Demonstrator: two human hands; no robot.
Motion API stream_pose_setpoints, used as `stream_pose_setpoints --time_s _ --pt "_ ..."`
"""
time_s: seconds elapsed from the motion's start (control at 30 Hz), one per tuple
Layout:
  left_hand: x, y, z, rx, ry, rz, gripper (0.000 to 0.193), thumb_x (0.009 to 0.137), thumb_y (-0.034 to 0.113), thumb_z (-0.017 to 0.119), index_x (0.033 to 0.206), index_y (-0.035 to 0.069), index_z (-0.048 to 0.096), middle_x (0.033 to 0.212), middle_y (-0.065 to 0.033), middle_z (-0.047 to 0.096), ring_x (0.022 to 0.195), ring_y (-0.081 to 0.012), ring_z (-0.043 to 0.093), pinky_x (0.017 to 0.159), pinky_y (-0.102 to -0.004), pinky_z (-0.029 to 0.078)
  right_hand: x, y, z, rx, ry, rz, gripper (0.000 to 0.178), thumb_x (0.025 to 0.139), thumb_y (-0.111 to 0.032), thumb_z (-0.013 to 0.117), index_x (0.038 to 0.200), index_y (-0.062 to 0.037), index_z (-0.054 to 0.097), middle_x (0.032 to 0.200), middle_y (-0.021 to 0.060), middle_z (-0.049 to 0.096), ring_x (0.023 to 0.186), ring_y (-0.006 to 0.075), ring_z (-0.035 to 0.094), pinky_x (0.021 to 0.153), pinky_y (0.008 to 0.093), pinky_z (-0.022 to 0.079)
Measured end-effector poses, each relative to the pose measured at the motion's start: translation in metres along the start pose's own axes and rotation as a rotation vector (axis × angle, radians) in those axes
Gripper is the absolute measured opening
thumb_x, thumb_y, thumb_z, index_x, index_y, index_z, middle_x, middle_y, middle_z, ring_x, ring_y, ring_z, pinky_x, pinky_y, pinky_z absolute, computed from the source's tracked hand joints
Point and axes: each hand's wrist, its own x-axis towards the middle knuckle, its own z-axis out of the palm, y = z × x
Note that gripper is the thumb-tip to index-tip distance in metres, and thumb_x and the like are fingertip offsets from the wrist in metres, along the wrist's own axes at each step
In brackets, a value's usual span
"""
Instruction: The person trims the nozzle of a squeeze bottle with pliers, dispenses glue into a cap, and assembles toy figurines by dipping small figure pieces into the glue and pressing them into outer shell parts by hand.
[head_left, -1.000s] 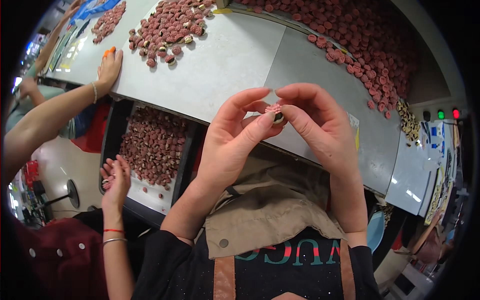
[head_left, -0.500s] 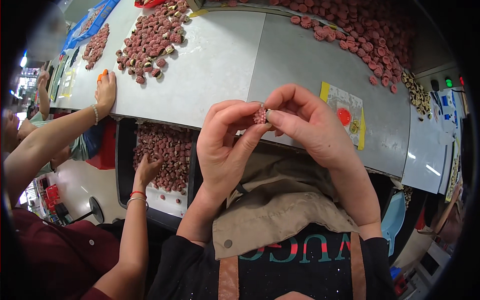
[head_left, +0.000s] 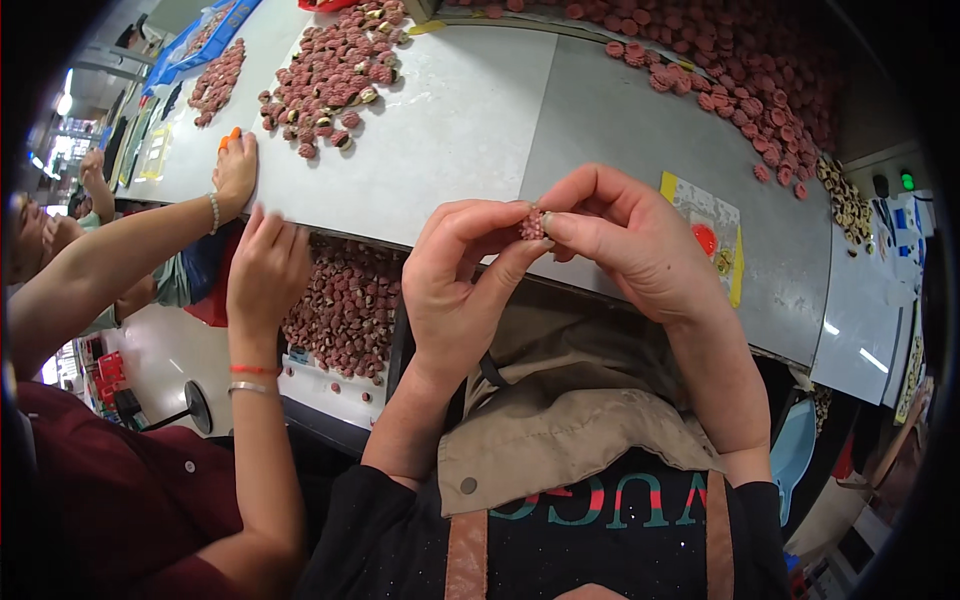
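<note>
A small pink bumpy piece point(head_left: 532, 226) is pinched at the fingertips of both my hands, just above the table's front edge. My left hand point(head_left: 445, 285) grips it from the left between thumb and forefinger. From the other side, the thumb and fingers of my right hand point(head_left: 640, 255) press on it. Its underside is hidden by my fingers. Beyond my right hand lies a clear flat packet with yellow edges point(head_left: 735, 262), carrying a round red spot point(head_left: 703, 238).
Loose pink caps point(head_left: 740, 95) are heaped at the back right, beside cream-and-black pieces point(head_left: 850, 205). Pink pieces with cream-and-dark undersides point(head_left: 335, 75) lie at the back left. A black-rimmed bin point(head_left: 398, 345) of pieces sits below the table edge. A co-worker's blurred hand point(head_left: 262, 265) is near it.
The co-worker's hand has risen out of the bin toward the table edge. My hands keep their pinch on the pink piece, which has turned slightly. The whole view has shifted a little.
</note>
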Motion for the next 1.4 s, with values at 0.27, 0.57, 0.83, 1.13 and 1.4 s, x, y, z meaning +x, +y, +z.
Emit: stream_pose_setpoints --time_s 0.27,0.57,0.83,1.13,1.4 --pt "0.001 -0.002 -0.005 -0.038 0.052 -0.081 0.025 0.082 -0.006 0.065 0.106 -0.003 0.057 0.101 -0.0073 0.058 0.092 -0.0122 0.061 0.081 -0.0235 0.051 0.013 0.004 0.005 0.03 -0.011 0.006 0.017 0.084 -0.014 0.066 0.096 -0.003 0.061 0.089 0.0017 0.061 0.08 0.0091 0.053 0.074 0.0222 0.044" --pt "0.008 -0.006 -0.013 -0.166 0.12 -0.121 0.025 0.086 -0.004 0.061 0.11 -0.003 0.055 0.102 -0.0079 0.063 0.095 -0.0109 0.06 0.084 -0.022 0.049 0.036 0.009 0.007 0.045 -0.065 -0.007 0.018 0.086 -0.017 0.065 0.098 -0.004 0.061 0.092 0.0022 0.062 0.083 0.009 0.055 0.076 0.0225 0.045" --pt "0.016 -0.001 -0.015 -0.142 0.114 -0.126 0.026 0.088 -0.002 0.06 0.113 -0.005 0.054 0.103 -0.0082 0.063 0.095 -0.0108 0.06 0.085 -0.0221 0.049 0.027 0.01 0.021 0.074 0.019 -0.015 0.021 0.089 -0.02 0.063 0.104 -0.0046 0.06 0.097 0.0022 0.061 0.088 0.0091 0.056 0.082 0.0241 0.046" --pt "0.018 0.018 -0.02 -0.013 -0.014 -0.152 0.027 0.086 -0.001 0.063 0.111 -0.004 0.056 0.101 -0.0089 0.063 0.09 -0.0126 0.063 0.08 -0.0222 0.051 0.014 -0.003 0.011 0.06 -0.019 -0.017 0.024 0.089 -0.021 0.063 0.105 -0.0029 0.06 0.097 0.0026 0.062 0.088 0.0101 0.059 0.079 0.0231 0.049" --pt "0.03 0.025 -0.022 0.048 -0.126 -0.109 0.022 0.084 -0.003 0.065 0.104 -0.005 0.057 0.098 -0.0092 0.062 0.089 -0.0143 0.065 0.08 -0.0241 0.053 0.016 -0.007 0.005 0.036 -0.074 -0.086 0.024 0.085 -0.02 0.068 0.097 -0.0003 0.062 0.088 0.0067 0.065 0.081 0.0117 0.061 0.076 0.0249 0.051"
